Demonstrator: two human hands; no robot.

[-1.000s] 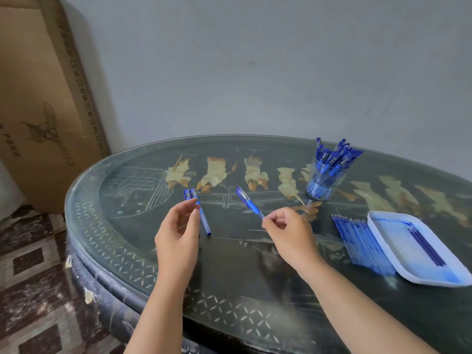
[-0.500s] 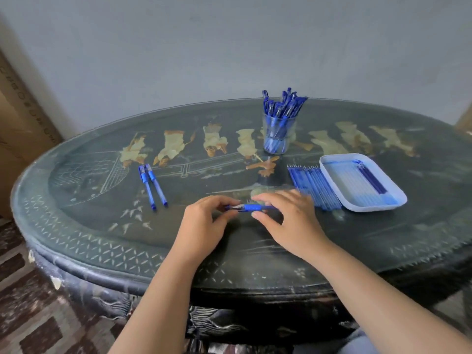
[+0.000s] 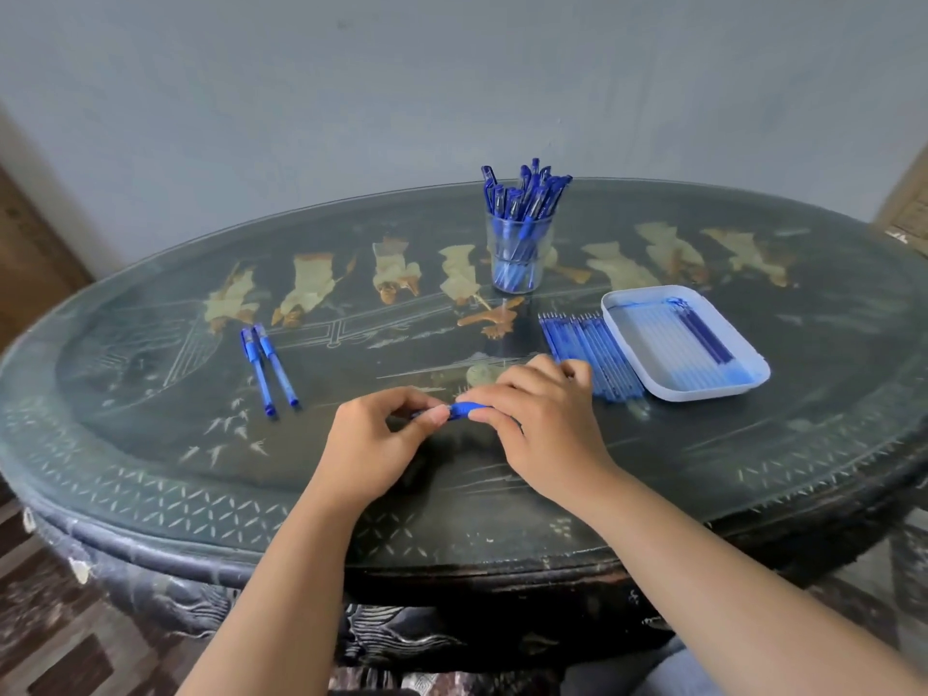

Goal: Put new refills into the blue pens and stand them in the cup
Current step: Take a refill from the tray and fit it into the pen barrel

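I pinch one blue pen (image 3: pixel 464 409) between both hands, low over the table (image 3: pixel 150 494). My left hand (image 3: pixel 369 439) curls thumb and forefinger on one end, and my right hand (image 3: pixel 542 424) curls its fingers round the rubber grip. Whether I am unscrewing or closing it, I cannot tell. The cup (image 3: pixel 519 258) at the back is crowded with standing pens, so I judge most of the work is done. Two pens (image 3: pixel 268 366) lie waiting to my left, well apart from my hands. A row of refills (image 3: pixel 592 351) lies just beside the white tray (image 3: pixel 698 394) on my right
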